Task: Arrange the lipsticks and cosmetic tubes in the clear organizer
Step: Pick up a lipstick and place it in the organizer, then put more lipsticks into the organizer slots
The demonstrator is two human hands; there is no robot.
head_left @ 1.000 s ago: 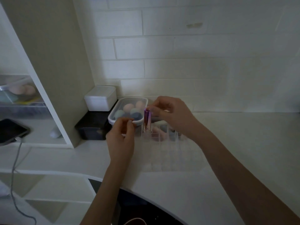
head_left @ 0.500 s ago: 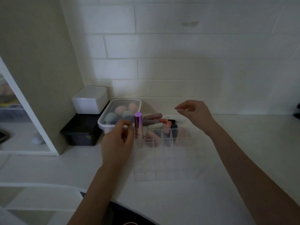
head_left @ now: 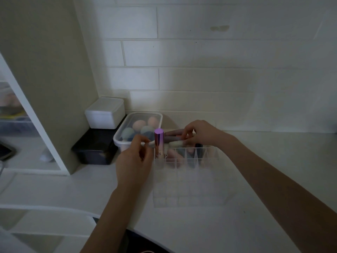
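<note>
A shiny purple-to-pink lipstick (head_left: 159, 145) stands in the clear organizer (head_left: 184, 172). Peach and blue-grey sponges (head_left: 140, 129) fill a white-rimmed tub (head_left: 118, 138); white box (head_left: 104, 113) on black box (head_left: 94, 150).

The right hand (head_left: 201, 133) covers the far ends of the tubes (head_left: 173, 138) lying behind the clear organizer (head_left: 187, 172), so whether its fingers close on one cannot be told. The organizer's near cells wash out against the pale counter, their dividers barely readable. Left of the organizer, the left hand (head_left: 134, 161) hides the corner of the lidded sponge box (head_left: 138, 128); its curled fingers' grip is unclear. Far left of the organizer, a dark object (head_left: 5, 151) is cut by the frame edge.
</note>
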